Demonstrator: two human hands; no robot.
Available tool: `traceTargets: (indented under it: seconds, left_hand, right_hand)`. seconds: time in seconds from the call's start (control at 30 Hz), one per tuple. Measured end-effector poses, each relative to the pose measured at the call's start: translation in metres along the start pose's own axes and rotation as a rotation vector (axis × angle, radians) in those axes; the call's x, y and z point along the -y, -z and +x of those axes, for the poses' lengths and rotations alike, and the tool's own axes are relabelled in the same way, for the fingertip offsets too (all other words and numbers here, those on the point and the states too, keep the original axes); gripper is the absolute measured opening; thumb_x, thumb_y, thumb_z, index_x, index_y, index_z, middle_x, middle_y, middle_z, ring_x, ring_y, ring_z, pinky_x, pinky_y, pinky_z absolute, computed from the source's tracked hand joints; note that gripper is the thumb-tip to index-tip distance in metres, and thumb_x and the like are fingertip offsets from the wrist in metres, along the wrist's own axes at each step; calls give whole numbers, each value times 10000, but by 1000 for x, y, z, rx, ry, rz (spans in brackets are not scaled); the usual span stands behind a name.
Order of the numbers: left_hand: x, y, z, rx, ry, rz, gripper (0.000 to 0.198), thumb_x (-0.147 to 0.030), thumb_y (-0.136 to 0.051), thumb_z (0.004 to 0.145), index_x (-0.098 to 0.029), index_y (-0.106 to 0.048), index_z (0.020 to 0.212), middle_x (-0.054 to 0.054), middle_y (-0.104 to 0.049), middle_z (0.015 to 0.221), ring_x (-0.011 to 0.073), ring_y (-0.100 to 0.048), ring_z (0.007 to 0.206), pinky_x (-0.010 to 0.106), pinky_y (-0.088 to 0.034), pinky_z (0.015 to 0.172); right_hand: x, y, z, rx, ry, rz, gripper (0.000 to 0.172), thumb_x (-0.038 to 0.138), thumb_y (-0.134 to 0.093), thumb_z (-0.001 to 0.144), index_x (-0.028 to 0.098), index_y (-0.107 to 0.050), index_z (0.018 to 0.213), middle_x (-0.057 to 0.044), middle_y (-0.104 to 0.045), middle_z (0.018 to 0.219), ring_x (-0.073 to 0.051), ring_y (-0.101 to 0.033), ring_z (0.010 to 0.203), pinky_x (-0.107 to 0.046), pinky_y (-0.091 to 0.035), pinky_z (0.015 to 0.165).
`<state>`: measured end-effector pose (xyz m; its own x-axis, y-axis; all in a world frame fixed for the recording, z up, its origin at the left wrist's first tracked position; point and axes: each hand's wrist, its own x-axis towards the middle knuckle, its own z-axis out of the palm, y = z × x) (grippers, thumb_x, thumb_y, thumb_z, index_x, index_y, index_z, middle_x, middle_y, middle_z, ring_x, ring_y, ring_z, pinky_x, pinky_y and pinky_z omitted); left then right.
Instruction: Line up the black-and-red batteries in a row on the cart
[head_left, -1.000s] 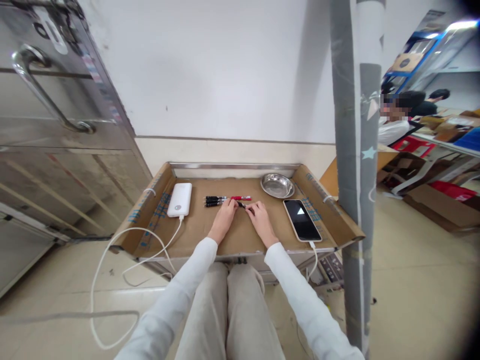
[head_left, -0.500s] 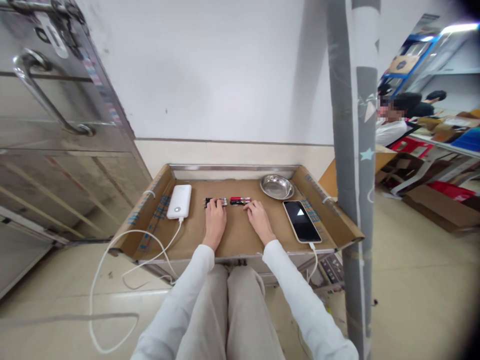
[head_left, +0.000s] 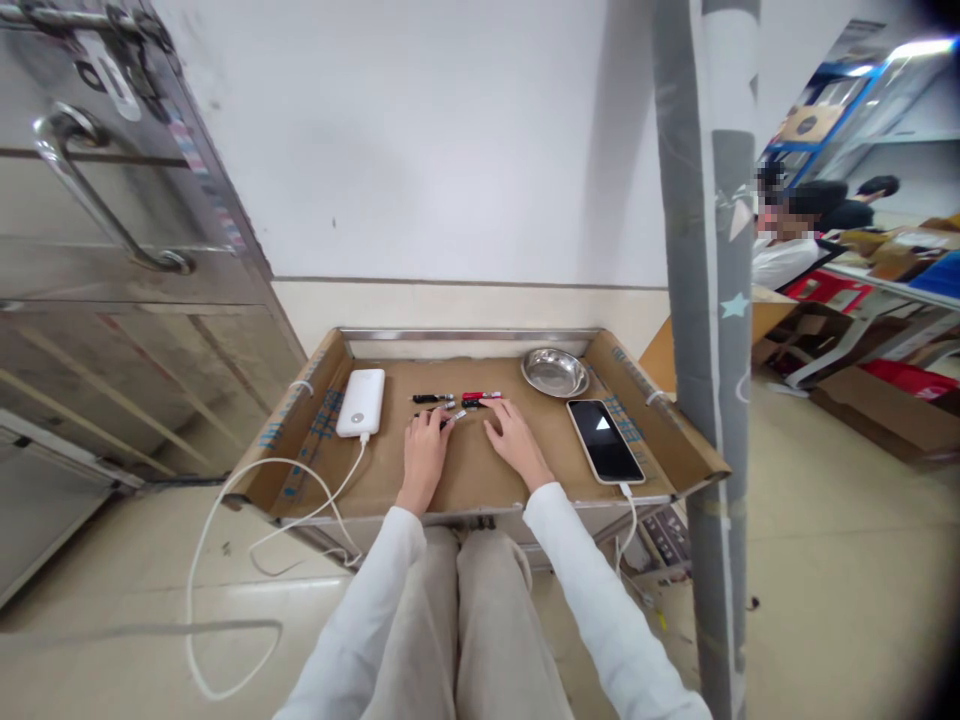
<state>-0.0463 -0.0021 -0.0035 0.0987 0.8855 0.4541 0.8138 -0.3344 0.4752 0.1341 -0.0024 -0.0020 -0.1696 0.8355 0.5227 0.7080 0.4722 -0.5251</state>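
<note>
The left hand [head_left: 426, 440] pinches a tilted pen [head_left: 457, 417]; the right hand [head_left: 513, 432], fingers loosely spread, is beside other pens [head_left: 474, 397]. A power bank [head_left: 361, 402] lies left, a phone [head_left: 606, 442] right, a metal bowl [head_left: 555, 374] beyond.

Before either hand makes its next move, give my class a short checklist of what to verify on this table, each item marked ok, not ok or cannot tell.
1. Left hand has a firm grip on the silver-tipped piece: cannot tell; the hand hides part of it.
2. Right hand touches the black piece beside the red piece: cannot tell; contact is unclear.
3. Small pieces all lie parallel: not ok; the silver-tipped one slants.
4. Metal bowl apart from both hands: ok, at the far right.
5. Phone apart from both hands: ok, to their right.
6. White power bank apart from both hands: ok, to their left.
</note>
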Motion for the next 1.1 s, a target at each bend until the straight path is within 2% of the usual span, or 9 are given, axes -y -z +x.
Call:
traceTargets:
  seconds: [0.07,0.17,0.27,0.37,0.5,0.73,1.1]
  left_hand:
    - [-6,-2,-1,69,-60,-138,164,-297,-453,912,-201,-573,970,69,-595,963,204,-577,877,340,-444,806]
    - [-19,-6,4,125,-126,-347,151,-291,-458,912,-209,-572,969,47,-595,964,169,-590,864,314,-460,820]
    - [-31,-10,13,47,-120,-492,117,-274,-526,877,-199,-566,958,39,-601,942,161,-589,888,316,-467,848]
    - [-39,-9,24,-39,-41,-586,172,-287,-585,837,-190,-550,974,50,-607,966,159,-597,886,306,-495,802]
    - [-42,-3,33,-31,30,-678,260,-276,-605,818,-192,-522,1050,53,-629,987,146,-615,856,297,-508,775]
    - [-34,6,36,-92,101,-702,246,-317,-585,822,-197,-564,1036,34,-645,927,139,-609,814,285,-501,776]
    - [3,-2,33,-112,196,-793,336,-399,-530,853,-177,-583,1099,72,-663,963,164,-644,821,317,-503,805]
  right_hand:
    - [4,2,0,42,40,46,443,154,-433,854,264,-463,1282,-60,-533,1228,-192,-480,1169,-365,-375,1025]
    - [5,4,-1,33,32,83,372,153,-432,859,251,-538,1202,-62,-588,1143,-190,-519,1120,-357,-396,1006]
    - [0,4,-2,-22,-4,112,309,168,-427,870,233,-588,1125,-76,-616,1080,-196,-560,1057,-361,-434,962]
    - [-5,1,-2,-47,-18,144,301,178,-421,879,219,-589,1126,-89,-618,1098,-197,-585,1030,-355,-460,929]
    - [-12,-4,-1,-44,-34,158,311,188,-427,883,216,-580,1153,-89,-621,1145,-199,-598,1046,-355,-466,933]
    - [-17,-7,-1,-39,-81,165,312,220,-462,883,223,-580,1172,-75,-640,1167,-209,-618,1049,-356,-474,932]
    - [-7,-1,-1,-106,-91,148,238,289,-450,913,221,-622,1063,-65,-676,1068,-199,-638,983,-343,-478,909]
